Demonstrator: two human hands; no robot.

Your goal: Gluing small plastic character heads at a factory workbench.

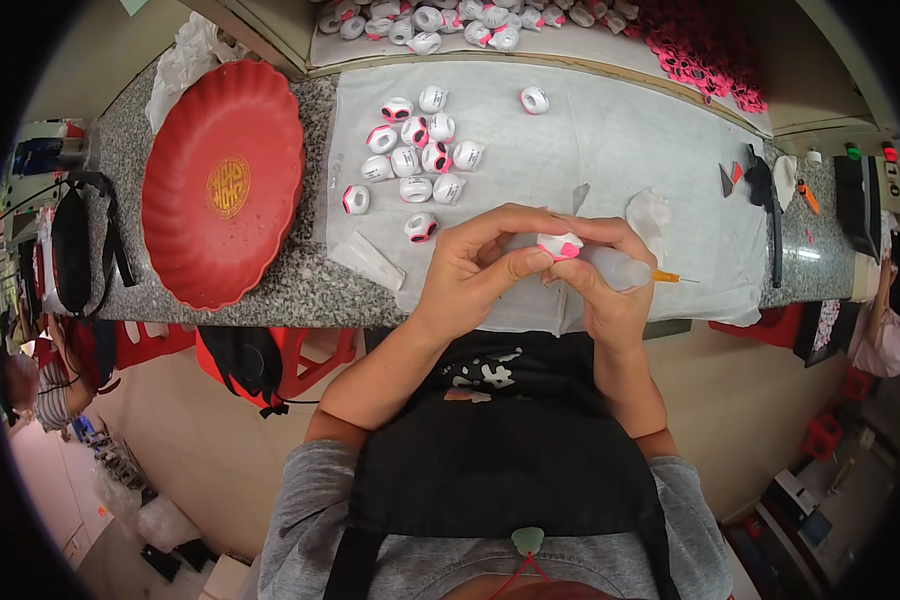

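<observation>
Both hands meet over the front of a white sheet (530, 150) on the bench. Between the fingertips of my left hand (470, 265) is a small white-and-pink plastic piece (560, 246), partly covered by the fingers. The fingers of my right hand (615, 300) touch the same piece from the other side. Tucked in that right hand is a translucent squeeze bottle (622, 271), its orange needle tip pointing right, away from the piece. Farther left on the sheet stand several similar rounded white pieces (404, 161) with pink and black parts.
A red scalloped tray (270, 130) lies at the left. Behind the sheet, a shelf holds a pile of white pieces (425, 43) and a heap of pink parts (710, 50). Crumpled tissue (649, 215) sits near my right hand. A red stool (295, 360) stands below the bench edge.
</observation>
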